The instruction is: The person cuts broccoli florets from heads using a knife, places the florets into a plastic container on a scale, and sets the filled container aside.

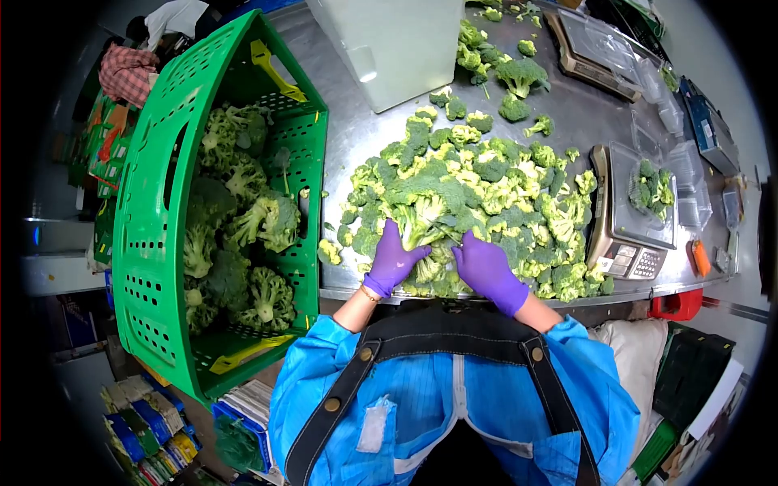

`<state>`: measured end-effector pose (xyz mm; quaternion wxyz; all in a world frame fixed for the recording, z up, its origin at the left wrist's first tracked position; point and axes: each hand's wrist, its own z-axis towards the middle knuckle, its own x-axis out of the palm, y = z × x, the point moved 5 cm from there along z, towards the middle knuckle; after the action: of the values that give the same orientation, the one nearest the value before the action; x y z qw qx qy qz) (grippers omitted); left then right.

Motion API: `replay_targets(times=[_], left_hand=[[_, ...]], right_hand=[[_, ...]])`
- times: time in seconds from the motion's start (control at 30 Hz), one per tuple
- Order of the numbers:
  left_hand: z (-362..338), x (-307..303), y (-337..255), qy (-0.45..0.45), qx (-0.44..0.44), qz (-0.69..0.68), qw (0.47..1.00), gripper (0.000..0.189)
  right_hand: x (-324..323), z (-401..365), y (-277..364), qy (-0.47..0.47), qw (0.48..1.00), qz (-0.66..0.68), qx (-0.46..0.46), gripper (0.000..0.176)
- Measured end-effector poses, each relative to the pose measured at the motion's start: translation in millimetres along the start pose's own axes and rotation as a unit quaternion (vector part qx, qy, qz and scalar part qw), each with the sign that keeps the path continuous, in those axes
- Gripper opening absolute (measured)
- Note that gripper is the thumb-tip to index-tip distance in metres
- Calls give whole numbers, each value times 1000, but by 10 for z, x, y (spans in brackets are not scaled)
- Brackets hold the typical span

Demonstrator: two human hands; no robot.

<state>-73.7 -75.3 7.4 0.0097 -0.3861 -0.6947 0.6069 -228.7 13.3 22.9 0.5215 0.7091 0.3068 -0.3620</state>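
A large broccoli head [425, 202] is tilted over the pile, its pale stalk toward me. My left hand [392, 263], in a purple glove, is closed on its left side, with the thumb pointing to the stalk. My right hand [490, 274], gloved the same, is curled at the right of the stalk with its thumb raised. Its other fingers are hidden, and I cannot make out what they hold. Cut broccoli florets [527, 202] lie in a wide heap around and beyond both hands on the metal table [348, 97].
At left a green crate [150, 219] leans with whole broccoli heads [263, 223] inside. A pale bin [397, 49] stands at the back. On the right a scale [632, 255] bears a tray of florets [651, 190]; another scale [592, 61] is behind. A person [130, 73] is far left.
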Motion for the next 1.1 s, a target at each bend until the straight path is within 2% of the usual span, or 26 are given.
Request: replay_targets(times=[0.03, 0.13, 0.17, 0.2, 0.27, 0.3, 0.33, 0.4, 0.43, 0.47, 0.5, 0.53, 0.6, 0.67, 0.7, 0.73, 0.77, 0.83, 0.87, 0.9, 0.93, 0.97, 1.0, 1.03, 1.07, 1.1], left_hand=[[29, 43, 197, -51, 45, 74, 995, 89], [59, 13, 136, -54, 43, 118, 991, 81], [51, -8, 50, -84, 75, 107, 988, 71], [67, 4, 3, -85, 77, 107, 988, 71], [-8, 53, 10, -82, 2, 72, 994, 63], [-92, 120, -76, -61, -6, 47, 997, 56], [-248, 268, -286, -95, 240, 150, 954, 49], [-160, 251, -275, -72, 153, 95, 981, 47], [-75, 174, -267, -68, 108, 57, 990, 49], [-85, 91, -208, -60, 54, 16, 997, 50], [-16, 2, -152, -52, 77, -32, 995, 55], [-26, 43, 3, 39, -51, -290, 955, 49], [-52, -69, 49, 101, -82, -469, 874, 46], [-80, -104, 431, 127, -127, -609, 773, 47], [-78, -113, 577, 132, -112, -616, 768, 55], [-79, -112, 695, 136, -94, -625, 763, 62], [-91, -83, 851, 133, -92, -625, 764, 62], [-127, -103, 978, 126, 49, -525, 840, 53], [-156, -139, 907, 123, 49, -526, 840, 53], [-205, -269, 706, 59, 157, -295, 941, 37], [-251, -335, 551, -8, 252, -39, 967, 24], [-218, -313, 647, -6, 310, -117, 943, 42], [-220, -323, 370, 64, 195, -249, 947, 68], [-169, -323, 317, 77, 50, -370, 925, 77], [-157, -271, 352, 88, -96, -477, 869, 86], [-140, -248, 433, 89, -96, -477, 869, 86]], right_hand=[[114, 27, -64, -10, 1000, 12, -23, 29], [315, 90, -154, -20, 998, 25, -47, 28], [271, 146, -120, -21, 998, 25, -53, 28], [206, 189, -93, -22, 998, 23, -53, 28], [145, 191, -58, 23, 1000, -13, -1, 24], [223, 210, -59, 114, 990, -57, -64, 23], [416, 199, -271, 113, 990, -55, -64, 23], [420, 156, -127, -5, 975, -18, -222, 25], [465, 207, -357, 135, 987, 46, -74, 30], [255, 159, -267, 135, 987, 44, -77, 30], [127, 155, -274, 173, 983, 56, -24, 33], [65, 177, -334, 208, 975, 66, 29, 37], [1, 92, -394, 197, 977, 77, 19, 44], [-210, 28, -367, 98, 984, 139, 43, 43], [-221, 19, -359, 14, 991, 130, 4, 38], [-224, -5, -307, 14, 991, 131, 1, 38], [-284, -25, -215, -16, 990, 139, -22, 34], [-311, -28, -113, -39, 987, 123, -98, 24], [-316, -40, -84, -37, 987, 122, -100, 24], [-344, -75, 6, -41, 982, 124, -136, 22], [-373, -107, 90, -46, 976, 126, -171, 21], [-398, -130, 134, -52, 975, 112, -184, 21], [-387, -136, 141, -51, 975, 112, -184, 21], [-361, -134, 136, -38, 979, 96, -174, 21], [-337, -131, 125, -25, 983, 79, -165, 21], [-316, -135, 111, -26, 983, 79, -164, 21]])
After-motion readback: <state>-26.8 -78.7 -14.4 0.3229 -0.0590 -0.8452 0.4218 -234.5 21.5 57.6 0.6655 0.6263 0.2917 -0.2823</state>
